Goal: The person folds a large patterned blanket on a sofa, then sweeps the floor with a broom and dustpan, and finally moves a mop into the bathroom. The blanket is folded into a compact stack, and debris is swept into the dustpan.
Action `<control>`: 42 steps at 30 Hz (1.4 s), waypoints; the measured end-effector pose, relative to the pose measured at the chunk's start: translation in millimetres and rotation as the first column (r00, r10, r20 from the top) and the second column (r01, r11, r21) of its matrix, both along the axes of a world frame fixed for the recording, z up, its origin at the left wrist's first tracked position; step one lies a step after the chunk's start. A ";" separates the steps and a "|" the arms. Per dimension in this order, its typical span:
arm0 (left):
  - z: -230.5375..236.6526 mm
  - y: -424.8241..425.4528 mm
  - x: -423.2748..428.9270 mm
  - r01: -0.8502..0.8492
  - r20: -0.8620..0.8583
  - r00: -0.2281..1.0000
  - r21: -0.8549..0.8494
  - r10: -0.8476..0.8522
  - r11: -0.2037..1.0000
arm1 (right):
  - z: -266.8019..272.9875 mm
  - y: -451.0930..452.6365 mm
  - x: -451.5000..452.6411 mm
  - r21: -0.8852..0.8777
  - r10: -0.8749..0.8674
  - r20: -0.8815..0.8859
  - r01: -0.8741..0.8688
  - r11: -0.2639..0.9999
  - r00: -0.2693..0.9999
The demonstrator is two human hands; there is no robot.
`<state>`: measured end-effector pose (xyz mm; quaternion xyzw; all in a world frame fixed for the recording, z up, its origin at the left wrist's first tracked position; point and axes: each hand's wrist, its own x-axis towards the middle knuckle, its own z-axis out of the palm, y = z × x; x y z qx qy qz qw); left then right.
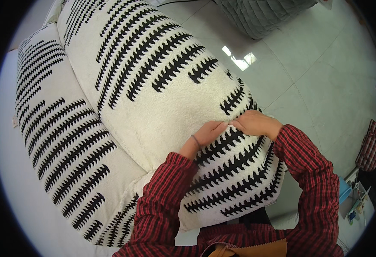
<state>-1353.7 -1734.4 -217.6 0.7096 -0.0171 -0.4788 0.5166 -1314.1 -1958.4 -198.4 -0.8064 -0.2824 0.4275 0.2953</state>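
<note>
A cream fleecy sofa cover with black jagged stripes lies over the seat and backrest of a sofa. Near the armrest end, my left hand pinches the fabric between thumb and fingers. Right beside it, my right hand grips the same cloth, and the two thumbs almost meet. The fingertips of both hands are partly hidden in the fabric. Below my hands the striped armrest part spreads toward my body. A dark band circles my left wrist.
Along the left, the covered backrest stands against a white wall. A grey quilted piece of furniture is at the top right on the tiled floor. At the lower right are a checked cushion, a blue container and small items.
</note>
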 end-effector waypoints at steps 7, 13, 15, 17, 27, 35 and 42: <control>-18.5 -18.6 13.3 0.093 -0.184 0.979 0.035 -0.086 0.995 | -33.3 -12.7 -14.6 -0.067 -0.240 -0.220 0.231 0.971 0.945; -6.3 -13.1 7.8 0.041 -0.237 0.971 0.038 -0.031 0.998 | 20.6 -3.0 -49.9 0.011 -0.579 0.160 0.585 0.811 0.799; -0.6 -12.7 6.4 0.016 -0.181 0.983 0.136 0.009 0.991 | 49.8 -18.7 -61.0 0.311 -0.710 0.437 0.648 0.695 0.552; 0.5 -13.1 7.6 0.041 -0.040 0.999 0.135 -0.036 0.990 | 69.9 -46.7 -74.3 0.259 -0.812 0.267 0.773 0.579 0.519; -15.4 -13.2 10.8 0.129 -0.022 0.992 0.186 -0.127 0.974 | 3.4 -49.3 -146.1 0.126 -0.695 -0.271 0.740 0.660 0.666; -24.6 -8.0 4.5 0.039 -0.029 0.999 0.225 -0.033 0.974 | -8.0 -50.1 -150.3 -0.124 -0.538 -0.813 0.836 0.534 0.223; -32.0 5.6 2.2 0.381 0.502 0.719 0.295 -0.481 0.876 | -6.6 -47.3 -117.7 0.372 -0.754 -0.328 0.812 0.450 0.569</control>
